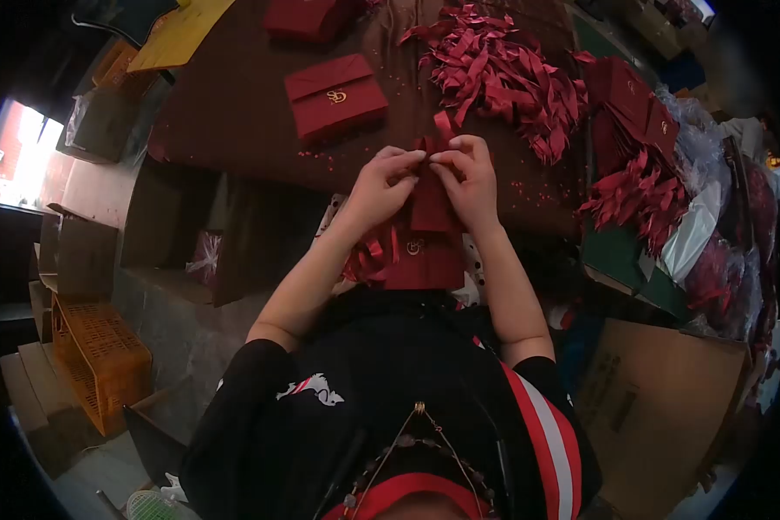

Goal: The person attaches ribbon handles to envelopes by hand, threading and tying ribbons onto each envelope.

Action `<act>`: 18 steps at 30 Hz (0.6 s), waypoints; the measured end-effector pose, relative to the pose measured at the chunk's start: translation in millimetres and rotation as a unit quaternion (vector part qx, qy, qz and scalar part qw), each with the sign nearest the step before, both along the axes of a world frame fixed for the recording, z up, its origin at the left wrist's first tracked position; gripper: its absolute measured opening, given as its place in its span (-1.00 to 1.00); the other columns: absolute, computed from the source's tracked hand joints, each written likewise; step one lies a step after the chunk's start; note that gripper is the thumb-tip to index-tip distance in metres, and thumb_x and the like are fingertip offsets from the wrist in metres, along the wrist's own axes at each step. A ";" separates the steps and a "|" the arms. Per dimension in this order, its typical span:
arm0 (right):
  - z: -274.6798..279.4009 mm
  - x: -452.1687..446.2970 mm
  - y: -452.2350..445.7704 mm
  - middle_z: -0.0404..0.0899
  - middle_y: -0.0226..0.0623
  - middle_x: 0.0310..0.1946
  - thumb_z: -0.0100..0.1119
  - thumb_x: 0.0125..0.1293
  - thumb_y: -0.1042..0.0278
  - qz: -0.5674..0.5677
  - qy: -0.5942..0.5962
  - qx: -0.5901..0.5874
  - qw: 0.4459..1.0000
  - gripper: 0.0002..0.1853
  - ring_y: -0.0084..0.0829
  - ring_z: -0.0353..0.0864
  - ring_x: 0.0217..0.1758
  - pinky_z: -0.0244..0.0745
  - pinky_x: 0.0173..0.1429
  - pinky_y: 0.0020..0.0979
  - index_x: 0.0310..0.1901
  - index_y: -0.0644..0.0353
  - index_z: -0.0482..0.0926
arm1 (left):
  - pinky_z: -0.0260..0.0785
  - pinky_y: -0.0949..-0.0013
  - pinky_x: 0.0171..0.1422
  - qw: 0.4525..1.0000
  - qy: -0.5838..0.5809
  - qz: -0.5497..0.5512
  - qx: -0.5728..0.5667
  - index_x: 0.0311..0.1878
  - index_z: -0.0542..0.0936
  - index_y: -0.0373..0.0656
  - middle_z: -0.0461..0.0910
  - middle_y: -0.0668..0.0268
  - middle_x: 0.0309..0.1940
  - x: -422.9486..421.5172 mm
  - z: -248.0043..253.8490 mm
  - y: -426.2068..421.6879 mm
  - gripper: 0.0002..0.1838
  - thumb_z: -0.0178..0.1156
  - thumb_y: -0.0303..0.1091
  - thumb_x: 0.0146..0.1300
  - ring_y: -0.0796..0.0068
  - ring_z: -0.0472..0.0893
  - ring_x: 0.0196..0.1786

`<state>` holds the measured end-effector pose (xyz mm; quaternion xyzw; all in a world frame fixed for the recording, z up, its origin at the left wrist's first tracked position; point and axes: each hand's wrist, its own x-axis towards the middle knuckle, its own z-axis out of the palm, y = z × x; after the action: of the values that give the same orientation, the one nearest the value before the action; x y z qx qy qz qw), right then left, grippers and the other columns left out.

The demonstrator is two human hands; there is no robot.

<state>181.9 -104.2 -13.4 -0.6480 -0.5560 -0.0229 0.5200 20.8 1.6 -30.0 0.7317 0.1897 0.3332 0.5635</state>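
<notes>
My left hand (381,189) and my right hand (470,184) meet at the table's near edge, thumbs and fingertips pinched close together. Between them is a red ribbon (443,124), with one end sticking up past the right fingers. A narrow dark red paper piece (432,206) hangs upright just below the fingertips; whether it is a flap or a bag side, I cannot tell. In my lap lies a dark red gift bag (425,263) with a gold emblem, and loose ribbons (368,260) lie to its left.
A red box-shaped bag with gold emblem (336,97) and another red one (308,17) stand on the brown-covered table (234,113). Ribbons (503,74) are heaped at the back. Stacked red bags (633,113) are at right; an orange crate (104,360) and cardboard boxes (659,407) flank me.
</notes>
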 end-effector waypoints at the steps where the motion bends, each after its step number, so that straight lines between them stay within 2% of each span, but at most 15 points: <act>1: -4.7 5.2 2.2 0.49 -0.29 0.00 0.49 0.21 0.45 0.004 -0.004 0.017 1.000 -0.86 -0.31 0.67 -0.27 0.59 -0.19 -0.35 -0.20 0.21 0.75 | 0.52 0.41 0.02 0.999 0.034 -0.004 0.008 0.22 0.67 -0.23 0.57 0.30 -0.04 2.7 0.1 6.9 -0.60 0.22 -0.60 0.31 0.46 0.64 -0.06; 2: -9.0 5.7 1.9 0.49 -0.29 0.00 0.49 0.21 0.45 0.004 -0.004 0.018 1.000 -0.86 -0.31 0.67 -0.27 0.59 -0.19 -0.35 -0.20 0.21 0.75 | 0.53 0.39 0.01 0.998 0.068 -0.007 0.016 0.20 0.69 -0.20 0.56 0.29 -0.06 4.0 -0.3 10.6 -0.61 0.23 -0.60 0.32 0.45 0.65 -0.07; 3: -8.9 5.0 1.5 0.49 -0.32 -0.06 0.50 0.21 0.44 0.015 0.074 -0.034 0.997 -0.85 -0.38 0.66 -0.28 0.58 -0.22 -0.37 -0.20 0.22 0.75 | 0.55 0.33 -0.05 0.982 0.104 0.044 0.153 0.11 0.73 -0.16 0.56 0.25 -0.09 5.5 4.6 7.9 -0.68 0.25 -0.59 0.31 0.40 0.67 -0.09; 4: -8.5 5.3 1.4 0.48 -0.34 -0.11 0.51 0.21 0.43 0.026 0.151 -0.086 0.984 -0.85 -0.45 0.65 -0.29 0.57 -0.25 -0.40 -0.20 0.22 0.76 | 0.55 0.33 -0.05 0.982 0.103 0.043 0.155 0.11 0.73 -0.16 0.56 0.25 -0.09 9.6 5.0 7.5 -0.68 0.25 -0.59 0.31 0.40 0.67 -0.09; 6: -5.0 5.1 2.7 0.48 -0.36 -0.15 0.52 0.21 0.41 0.028 0.174 -0.102 0.979 -0.84 -0.49 0.64 -0.31 0.55 -0.29 -0.42 -0.21 0.22 0.76 | 0.55 0.26 -0.11 0.967 0.113 0.102 0.204 -0.04 0.74 -0.16 0.58 0.24 -0.10 17.1 4.6 7.1 -0.78 0.31 -0.56 0.26 0.29 0.69 -0.13; 7: -2.9 3.8 1.0 0.47 -0.37 -0.18 0.53 0.22 0.40 0.030 0.199 -0.121 0.972 -0.84 -0.53 0.62 -0.33 0.53 -0.33 -0.44 -0.21 0.23 0.77 | 0.55 0.26 -0.11 0.967 0.114 0.099 0.204 -0.04 0.74 -0.16 0.58 0.24 -0.10 17.8 4.9 8.3 -0.78 0.31 -0.56 0.26 0.29 0.69 -0.13; 9: 1.9 5.5 -1.8 0.48 -0.38 -0.19 0.55 0.19 0.39 0.014 0.164 -0.126 0.978 -0.81 -0.54 0.60 -0.33 0.53 -0.31 -0.43 -0.20 0.22 0.76 | 0.56 0.19 -0.15 0.932 0.117 0.104 0.327 -0.14 0.71 -0.16 0.60 0.28 -0.12 19.2 10.8 13.4 -0.88 0.33 -0.48 0.26 0.19 0.69 -0.15; 12: 1.2 8.0 -1.2 0.48 -0.39 -0.19 0.58 0.15 0.35 -0.018 0.109 -0.122 0.986 -0.74 -0.52 0.58 -0.33 0.53 -0.25 -0.39 -0.15 0.21 0.75 | 0.55 0.13 -0.14 0.907 0.169 0.084 0.377 -0.19 0.69 -0.12 0.61 0.30 -0.13 12.7 23.0 15.6 -0.92 0.34 -0.40 0.27 0.13 0.68 -0.13; 14: -3.9 12.1 -1.6 0.48 -0.39 -0.19 0.59 0.13 0.32 -0.037 0.089 -0.114 0.989 -0.70 -0.50 0.57 -0.32 0.54 -0.21 -0.37 -0.13 0.20 0.74 | 0.55 0.09 -0.13 0.894 0.220 0.124 0.371 -0.20 0.68 -0.09 0.61 0.30 -0.12 1.0 23.2 17.5 -0.94 0.31 -0.39 0.29 0.13 0.68 -0.11; 16: -10.1 14.0 -2.3 0.49 -0.43 -0.20 0.62 0.08 0.34 -0.061 0.074 -0.087 0.992 -0.67 -0.57 0.42 -0.40 0.46 -0.25 -0.44 -0.11 0.14 0.73 | 0.56 0.10 -0.11 0.895 0.192 0.222 0.335 -0.20 0.70 -0.09 0.60 0.29 -0.13 -23.5 22.2 32.7 -0.93 0.33 -0.42 0.26 0.10 0.69 -0.12; 18: -7.8 12.9 -0.5 0.49 -0.43 -0.20 0.62 0.08 0.33 -0.068 0.066 -0.091 0.991 -0.67 -0.56 0.42 -0.40 0.46 -0.26 -0.44 -0.13 0.15 0.72 | 0.56 0.11 -0.08 0.895 0.189 0.271 0.300 -0.21 0.71 -0.10 0.59 0.28 -0.12 -46.3 26.8 37.5 -0.93 0.36 -0.42 0.25 0.10 0.69 -0.13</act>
<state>194.8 -104.7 -21.1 -0.7289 -0.4751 0.0350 0.4917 -25.5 39.1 -3.2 0.8358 0.3743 0.3691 0.1584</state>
